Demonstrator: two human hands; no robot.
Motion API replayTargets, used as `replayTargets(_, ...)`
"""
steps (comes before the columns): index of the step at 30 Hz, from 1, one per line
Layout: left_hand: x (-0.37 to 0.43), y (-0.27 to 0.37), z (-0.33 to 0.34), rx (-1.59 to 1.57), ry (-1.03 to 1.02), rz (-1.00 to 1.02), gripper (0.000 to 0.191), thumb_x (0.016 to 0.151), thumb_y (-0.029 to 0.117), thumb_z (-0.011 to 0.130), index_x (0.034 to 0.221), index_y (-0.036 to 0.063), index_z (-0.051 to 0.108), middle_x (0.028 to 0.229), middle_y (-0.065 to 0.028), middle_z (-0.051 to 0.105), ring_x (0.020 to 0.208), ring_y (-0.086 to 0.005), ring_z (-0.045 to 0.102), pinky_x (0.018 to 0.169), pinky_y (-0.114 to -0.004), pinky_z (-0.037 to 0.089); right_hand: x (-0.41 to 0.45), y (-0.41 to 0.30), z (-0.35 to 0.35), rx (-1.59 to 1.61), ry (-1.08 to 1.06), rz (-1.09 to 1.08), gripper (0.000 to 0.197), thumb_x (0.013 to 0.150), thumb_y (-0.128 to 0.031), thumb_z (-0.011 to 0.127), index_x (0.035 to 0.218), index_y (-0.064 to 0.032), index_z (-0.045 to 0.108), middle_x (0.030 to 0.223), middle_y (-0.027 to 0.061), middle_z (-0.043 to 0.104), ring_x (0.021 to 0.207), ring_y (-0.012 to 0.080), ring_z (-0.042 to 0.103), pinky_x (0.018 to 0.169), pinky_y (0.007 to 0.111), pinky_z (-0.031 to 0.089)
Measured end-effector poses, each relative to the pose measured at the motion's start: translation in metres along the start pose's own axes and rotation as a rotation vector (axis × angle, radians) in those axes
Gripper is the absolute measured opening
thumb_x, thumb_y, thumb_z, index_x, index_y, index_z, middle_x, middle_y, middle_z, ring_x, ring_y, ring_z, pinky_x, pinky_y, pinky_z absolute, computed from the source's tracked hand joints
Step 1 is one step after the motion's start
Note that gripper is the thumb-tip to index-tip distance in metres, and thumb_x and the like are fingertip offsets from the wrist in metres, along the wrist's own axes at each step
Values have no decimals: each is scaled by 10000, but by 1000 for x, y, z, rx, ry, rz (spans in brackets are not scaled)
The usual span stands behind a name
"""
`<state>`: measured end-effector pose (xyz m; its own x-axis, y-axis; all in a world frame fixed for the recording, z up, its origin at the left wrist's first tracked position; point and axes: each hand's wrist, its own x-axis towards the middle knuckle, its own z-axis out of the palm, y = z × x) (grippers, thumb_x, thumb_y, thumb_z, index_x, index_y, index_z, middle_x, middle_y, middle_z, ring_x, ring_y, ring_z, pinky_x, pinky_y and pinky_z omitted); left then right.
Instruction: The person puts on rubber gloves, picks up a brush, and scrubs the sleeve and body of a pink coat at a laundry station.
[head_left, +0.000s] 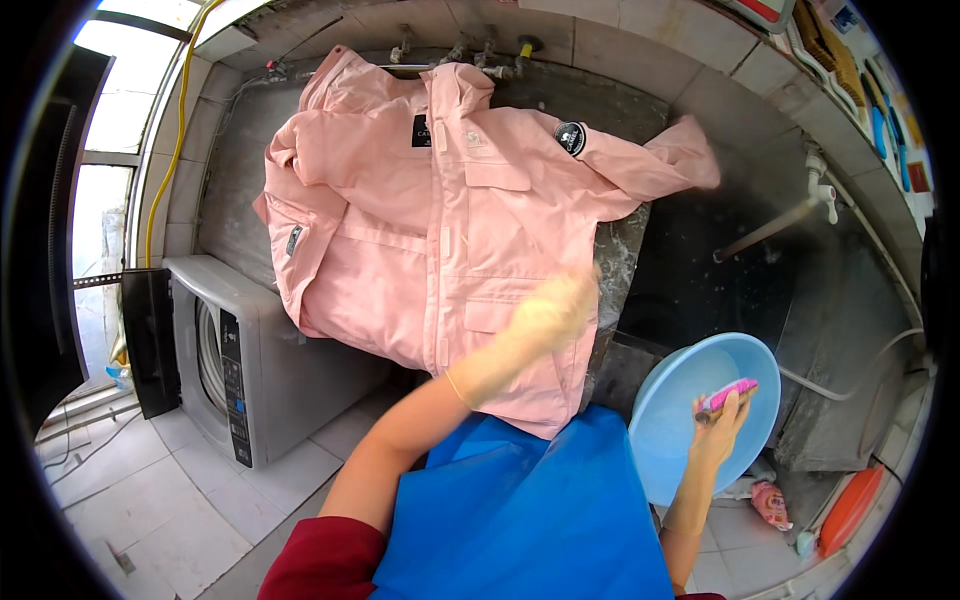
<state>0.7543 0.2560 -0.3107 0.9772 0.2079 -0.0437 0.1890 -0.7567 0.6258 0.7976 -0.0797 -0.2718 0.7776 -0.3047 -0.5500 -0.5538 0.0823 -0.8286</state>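
A pink jacket (390, 202) lies spread over a grey stone slab (240, 150), its front upward and one sleeve stretched to the right past the slab's edge. Over its lower right front is my left hand (551, 307), blurred by motion. Whether its fingers touch the cloth or pinch anything cannot be made out. My right hand (716, 439) grips a scrubbing brush (731, 401) with pink bristles and a brownish back. That hand is over the light-blue plastic basin (652, 457), at the slab's right. A blue apron (517, 517) covers my front.
A grey front-loading washing machine (300, 360) stands below left, its dark door (150, 337) swung open. Right of the slab is a dark sink (690, 292) with a wall tap (825, 199). A yellow hose (176, 157) hangs by the window. A red basin (851, 510) leans lower right.
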Motion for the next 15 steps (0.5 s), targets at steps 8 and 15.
replayTargets(8, 163, -101, -91, 276, 250, -58, 536, 854, 90, 562, 1383, 55, 482, 1154, -189, 622, 1049, -366, 614, 892, -433, 512, 9, 24, -24, -4, 10, -48, 485, 1023, -146, 548, 1486, -177, 407, 1513, 168, 342, 1142, 320, 572, 792, 333, 604)
replayTargets(15, 258, -124, -121, 272, -356, -335, 319, 881, 354, 668, 1047, 88, 726, 1073, -108, 724, 961, -306, 685, 809, -398, 561, -4, 8, 3, -73, 66, 23, 653, 1003, -346, 593, 1556, -156, 302, 1292, 110, 508, 1009, 239, 576, 874, 377, 519)
